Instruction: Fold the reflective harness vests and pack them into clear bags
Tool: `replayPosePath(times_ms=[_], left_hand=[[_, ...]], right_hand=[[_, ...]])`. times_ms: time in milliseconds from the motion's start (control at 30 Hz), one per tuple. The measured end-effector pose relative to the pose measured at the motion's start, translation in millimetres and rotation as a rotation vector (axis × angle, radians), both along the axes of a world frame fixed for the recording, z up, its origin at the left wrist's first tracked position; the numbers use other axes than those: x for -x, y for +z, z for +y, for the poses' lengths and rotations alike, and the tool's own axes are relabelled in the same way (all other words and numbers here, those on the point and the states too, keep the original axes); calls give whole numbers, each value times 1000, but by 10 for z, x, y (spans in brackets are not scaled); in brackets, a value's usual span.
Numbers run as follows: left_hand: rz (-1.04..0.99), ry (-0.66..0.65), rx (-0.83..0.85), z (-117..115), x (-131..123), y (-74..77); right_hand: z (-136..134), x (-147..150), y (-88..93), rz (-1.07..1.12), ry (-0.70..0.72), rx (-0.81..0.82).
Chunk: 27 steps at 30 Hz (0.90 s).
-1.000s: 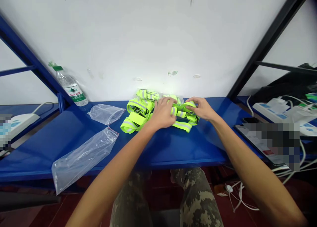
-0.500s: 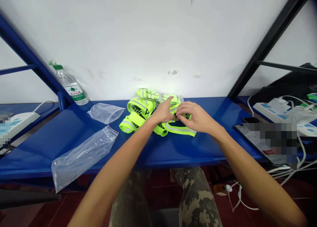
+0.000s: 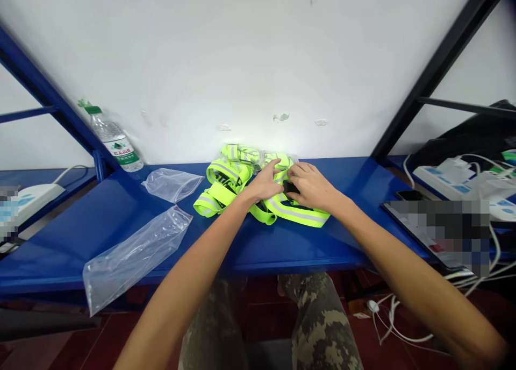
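**Hi-vis reflective webbing under two bare hands, blue metal bench**

Left hand: fingers extended and laid on the webbing, pressing on it, not visibly closed around anything.

Right hand: fingers curved down over a small black piece just beside the left hand's fingertips; whether it is gripped cannot be told.

Fluorescent yellow webbing with silver reflective stripes: a loose, looped bundle directly beneath both hands. One striped band runs out past the right hand, and more loops pile up beyond and to the left of the left hand.

Blue metal bench: bears the bundle, directly under the hands.

Clear plastic bag, long: lying flat, well to the left of the left hand, with a red-edged seal.

Clear plastic bag, small: left of the bundle, farther from the person.

Plastic water bottle: green cap, leaning against the wall beyond the left hand.

Phone and pixelated flat device: on the bench, well right of the right hand.

White power strip: on a lower shelf beyond these, with white cables.

Camouflage trousers: below the bench, under the hands.

White wall: behind everything.
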<state>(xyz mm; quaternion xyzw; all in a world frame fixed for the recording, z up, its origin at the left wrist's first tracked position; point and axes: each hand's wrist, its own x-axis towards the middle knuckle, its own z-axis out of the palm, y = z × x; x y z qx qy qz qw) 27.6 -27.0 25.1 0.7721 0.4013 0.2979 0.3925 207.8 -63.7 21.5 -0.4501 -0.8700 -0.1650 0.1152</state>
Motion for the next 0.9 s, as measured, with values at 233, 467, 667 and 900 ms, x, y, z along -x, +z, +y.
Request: replayPosePath(times_ms=[233, 467, 667, 900], left_hand=[[167, 98, -190, 41, -44, -19], [296, 240, -189, 68, -198, -127], [195, 146, -160, -85, -607, -335], [-36, 315, -348, -105, -383, -73]], right_hand=[[54, -140, -10, -44, 15, 59], [238, -602, 219, 232, -162, 286], [904, -309, 263, 802, -481, 197], [1294, -294, 2, 1352, -691, 536]])
